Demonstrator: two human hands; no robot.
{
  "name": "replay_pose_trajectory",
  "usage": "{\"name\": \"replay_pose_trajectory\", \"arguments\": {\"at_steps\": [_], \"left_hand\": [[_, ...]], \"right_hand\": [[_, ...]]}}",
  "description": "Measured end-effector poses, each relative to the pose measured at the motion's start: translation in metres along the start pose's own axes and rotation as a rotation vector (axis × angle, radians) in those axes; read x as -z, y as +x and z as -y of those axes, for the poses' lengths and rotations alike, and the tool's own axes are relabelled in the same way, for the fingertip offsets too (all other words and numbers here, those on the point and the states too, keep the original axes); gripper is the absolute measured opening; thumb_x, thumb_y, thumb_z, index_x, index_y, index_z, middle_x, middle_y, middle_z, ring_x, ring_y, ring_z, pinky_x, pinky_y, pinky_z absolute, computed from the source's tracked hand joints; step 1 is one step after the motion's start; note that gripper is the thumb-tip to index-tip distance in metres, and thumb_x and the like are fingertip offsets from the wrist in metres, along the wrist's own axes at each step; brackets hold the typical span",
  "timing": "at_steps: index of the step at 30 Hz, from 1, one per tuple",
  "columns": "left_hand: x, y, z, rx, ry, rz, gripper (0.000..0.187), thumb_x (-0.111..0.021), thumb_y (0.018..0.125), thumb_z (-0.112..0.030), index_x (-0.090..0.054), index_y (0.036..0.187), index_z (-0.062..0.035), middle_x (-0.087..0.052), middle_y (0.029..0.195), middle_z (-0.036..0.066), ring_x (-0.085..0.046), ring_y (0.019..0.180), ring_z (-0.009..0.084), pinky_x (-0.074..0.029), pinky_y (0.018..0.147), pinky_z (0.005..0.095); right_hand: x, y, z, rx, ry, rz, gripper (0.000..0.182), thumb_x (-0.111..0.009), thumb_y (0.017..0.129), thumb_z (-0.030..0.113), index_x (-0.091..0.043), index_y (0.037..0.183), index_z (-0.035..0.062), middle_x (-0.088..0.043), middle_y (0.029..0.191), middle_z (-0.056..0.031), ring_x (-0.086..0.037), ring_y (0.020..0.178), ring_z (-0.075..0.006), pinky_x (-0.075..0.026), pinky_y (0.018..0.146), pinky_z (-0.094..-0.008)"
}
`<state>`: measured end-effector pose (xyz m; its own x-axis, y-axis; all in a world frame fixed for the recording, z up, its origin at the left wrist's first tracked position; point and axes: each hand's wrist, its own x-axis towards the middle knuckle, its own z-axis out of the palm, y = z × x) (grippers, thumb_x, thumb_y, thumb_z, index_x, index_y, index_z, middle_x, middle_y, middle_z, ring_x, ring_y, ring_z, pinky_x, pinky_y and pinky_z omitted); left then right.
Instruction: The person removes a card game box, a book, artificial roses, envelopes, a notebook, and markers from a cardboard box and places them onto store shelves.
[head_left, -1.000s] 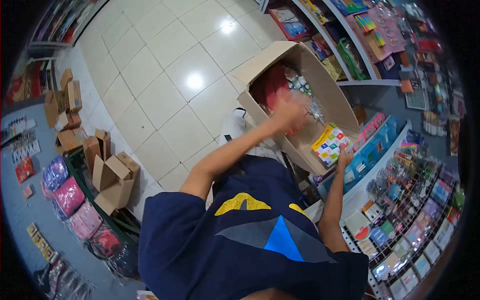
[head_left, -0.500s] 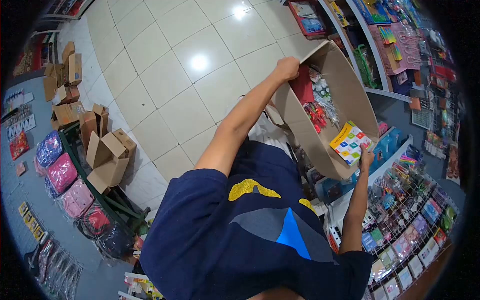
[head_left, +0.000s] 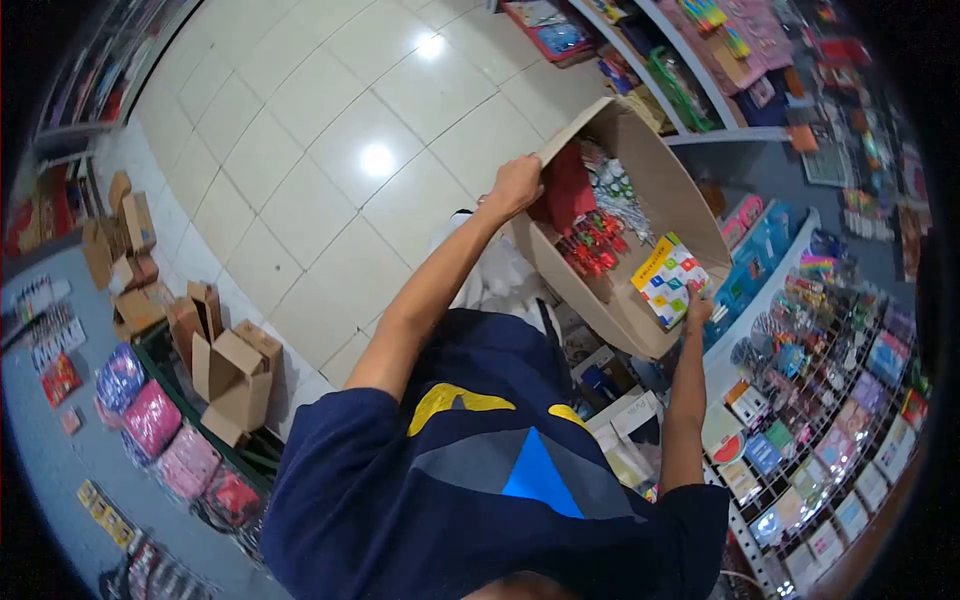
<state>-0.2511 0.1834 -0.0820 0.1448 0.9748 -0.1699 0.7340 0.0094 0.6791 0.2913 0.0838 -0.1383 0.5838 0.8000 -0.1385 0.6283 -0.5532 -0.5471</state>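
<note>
A large open cardboard box [head_left: 668, 150] is tilted in front of my body. My left hand [head_left: 520, 184] is closed on its far left rim. Inside lie a red packet [head_left: 570, 187], red items in clear wrap [head_left: 597, 243] and white-and-green wrapped pieces [head_left: 612, 187]. My right hand [head_left: 699, 306] grips the edge of a yellow, multicoloured patterned booklet [head_left: 668, 280] at the box's right side, thumb on its cover. The fingers under the booklet are hidden, so I cannot tell whether they also touch the box wall.
Shelves with goods [head_left: 690, 110] stand at the upper right. A rack of small packaged items [head_left: 800, 400] is at the right. Empty cartons [head_left: 235, 375] and bagged pink bundles [head_left: 152, 418] are at the left. A white tiled floor [head_left: 310, 150] lies ahead.
The box, both hands and the booklet have shifted left and slightly down in view. The surroundings have shifted too. Both hands keep their grips.
</note>
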Motion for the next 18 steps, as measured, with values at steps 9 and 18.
{"name": "replay_pose_trajectory", "arguments": {"at_steps": [9,18], "left_hand": [[-0.001,0.001,-0.023,0.042,0.145,-0.027,0.047,-0.065,0.080,-0.028,-0.050,0.114,0.0009,-0.058,0.104,0.025,-0.058,0.096,0.0423,-0.048,0.079,0.0499],[0.055,0.006,-0.135,-0.606,-0.144,-0.023,0.088,-0.078,0.065,-0.049,-0.042,0.131,-0.0025,-0.044,0.134,0.020,-0.044,0.123,0.0345,-0.034,0.103,0.0438]], "right_hand": [[0.049,-0.041,0.049,0.248,-0.019,-0.358,0.046,-0.076,0.074,0.033,-0.066,0.101,-0.0032,-0.067,0.097,-0.0132,-0.064,0.085,-0.0232,-0.047,0.077,-0.0334],[0.138,-0.095,0.212,0.255,0.491,0.259,0.031,-0.074,0.079,0.018,-0.065,0.101,-0.0022,-0.068,0.090,-0.0081,-0.061,0.080,-0.0116,-0.049,0.073,-0.0262]]}}
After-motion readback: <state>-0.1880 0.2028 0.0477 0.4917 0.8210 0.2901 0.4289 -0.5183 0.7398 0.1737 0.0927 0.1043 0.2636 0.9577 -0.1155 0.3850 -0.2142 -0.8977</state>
